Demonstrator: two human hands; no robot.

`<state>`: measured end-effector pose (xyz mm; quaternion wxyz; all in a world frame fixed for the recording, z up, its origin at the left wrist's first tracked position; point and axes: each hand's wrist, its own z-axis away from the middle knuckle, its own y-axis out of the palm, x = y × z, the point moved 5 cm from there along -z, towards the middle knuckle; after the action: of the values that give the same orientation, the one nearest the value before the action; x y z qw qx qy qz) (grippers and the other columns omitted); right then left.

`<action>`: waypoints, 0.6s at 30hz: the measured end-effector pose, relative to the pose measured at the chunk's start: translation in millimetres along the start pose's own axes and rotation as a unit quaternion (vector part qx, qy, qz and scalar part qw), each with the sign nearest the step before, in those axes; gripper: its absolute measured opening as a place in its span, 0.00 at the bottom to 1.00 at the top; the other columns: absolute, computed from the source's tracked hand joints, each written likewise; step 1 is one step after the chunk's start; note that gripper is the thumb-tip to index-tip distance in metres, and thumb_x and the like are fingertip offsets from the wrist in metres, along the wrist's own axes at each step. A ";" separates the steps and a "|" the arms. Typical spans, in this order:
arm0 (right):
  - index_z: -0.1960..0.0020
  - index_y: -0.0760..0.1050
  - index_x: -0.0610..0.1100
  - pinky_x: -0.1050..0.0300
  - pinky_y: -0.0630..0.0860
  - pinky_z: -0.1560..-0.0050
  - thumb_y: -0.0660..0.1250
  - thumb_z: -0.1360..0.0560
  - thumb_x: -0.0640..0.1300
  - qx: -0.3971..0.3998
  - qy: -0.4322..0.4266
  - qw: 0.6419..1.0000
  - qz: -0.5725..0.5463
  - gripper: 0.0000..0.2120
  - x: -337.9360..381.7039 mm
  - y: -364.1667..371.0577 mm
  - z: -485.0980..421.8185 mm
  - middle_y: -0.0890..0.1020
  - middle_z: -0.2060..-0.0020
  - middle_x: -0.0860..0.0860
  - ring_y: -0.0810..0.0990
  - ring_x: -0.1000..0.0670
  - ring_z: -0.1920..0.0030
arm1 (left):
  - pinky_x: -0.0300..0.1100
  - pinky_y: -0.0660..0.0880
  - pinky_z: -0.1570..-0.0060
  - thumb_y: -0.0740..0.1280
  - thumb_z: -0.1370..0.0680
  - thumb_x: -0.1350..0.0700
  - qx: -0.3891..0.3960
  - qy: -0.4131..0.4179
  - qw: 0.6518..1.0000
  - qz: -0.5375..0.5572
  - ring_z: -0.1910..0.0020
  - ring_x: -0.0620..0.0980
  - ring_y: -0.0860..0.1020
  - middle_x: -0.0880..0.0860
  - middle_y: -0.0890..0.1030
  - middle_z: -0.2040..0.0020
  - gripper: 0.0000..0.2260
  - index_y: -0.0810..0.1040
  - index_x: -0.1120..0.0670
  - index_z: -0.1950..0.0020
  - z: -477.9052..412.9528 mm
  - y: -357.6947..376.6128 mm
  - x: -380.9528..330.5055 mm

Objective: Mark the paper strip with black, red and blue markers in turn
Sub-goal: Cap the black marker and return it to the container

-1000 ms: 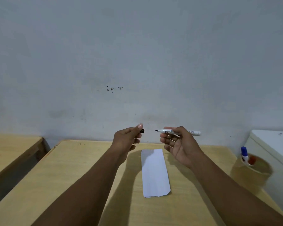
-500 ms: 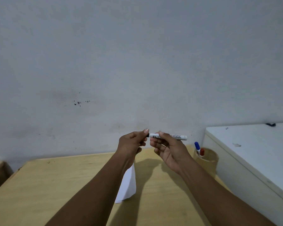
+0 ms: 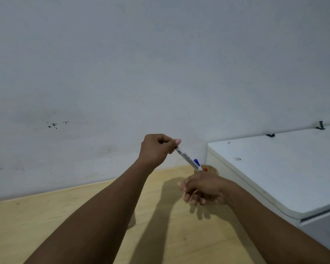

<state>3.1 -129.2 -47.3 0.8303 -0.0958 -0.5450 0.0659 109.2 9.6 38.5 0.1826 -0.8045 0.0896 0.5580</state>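
Black marker, a slim white plastic barrel with black print along its side and its black cap end hidden in the fist: we see it held aloft above the pale wooden worktop, slanting down and to the right. The left hand pinches its upper end between thumb and curled fingers; its lower end points toward the round brown pen cup standing at the far right of the worktop, just beside the white cabinet. The right hand hangs below the marker, in front of the cup, fingers loosely curled and pointing down, its grip empty as far as we can tell.

Handling, as we judge it: the marker is light, rigid and smooth, so a light pinch suffices; it is best taken at mid-barrel for writing, or near the cap end for dropping it upright into the cup. A hard squeeze is unnecessary, yet the glossy barrel could slip from a loose fingertip hold.

Count: 1 marker in hand; 2 more in the cup, 1 blue-capped and 1 red-capped, both largely hidden; 1 cup; 2 hands. The paper strip is out of view.
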 end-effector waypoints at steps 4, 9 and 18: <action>0.44 0.75 0.37 0.63 0.66 0.80 0.62 0.22 0.34 -0.006 0.005 1.000 0.021 0.08 -18.7 -25.7 9.9 0.84 0.66 0.44 0.80 0.52 0.76 | 0.43 0.75 0.62 0.78 0.27 0.48 0.013 0.018 0.999 -0.030 0.66 0.47 0.79 0.59 0.87 0.62 0.11 0.87 0.56 0.60 -5.0 26.7 -5.6; 0.44 0.74 0.37 0.64 0.66 0.80 0.61 0.21 0.33 -0.016 0.011 0.999 0.039 0.07 -28.4 -45.6 21.0 0.83 0.66 0.45 0.80 0.53 0.76 | 0.41 0.77 0.63 0.78 0.27 0.48 0.036 0.048 0.992 -0.112 0.67 0.47 0.79 0.53 0.86 0.65 0.10 0.87 0.55 0.59 -8.5 50.2 -3.8; 0.45 0.78 0.35 0.63 0.67 0.78 0.62 0.23 0.34 -0.068 0.016 0.997 0.035 0.10 -34.6 -71.4 17.8 0.84 0.65 0.41 0.81 0.50 0.74 | 0.39 0.72 0.62 0.75 0.26 0.46 0.138 0.044 0.950 -0.275 0.61 0.44 0.79 0.46 0.82 0.64 0.08 0.85 0.49 0.52 0.1 87.6 16.2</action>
<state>-26.6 -204.5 -54.8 0.8277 -0.1720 -0.5312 0.0568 84.5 -69.7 6.5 0.4344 -0.7885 -0.0511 0.4325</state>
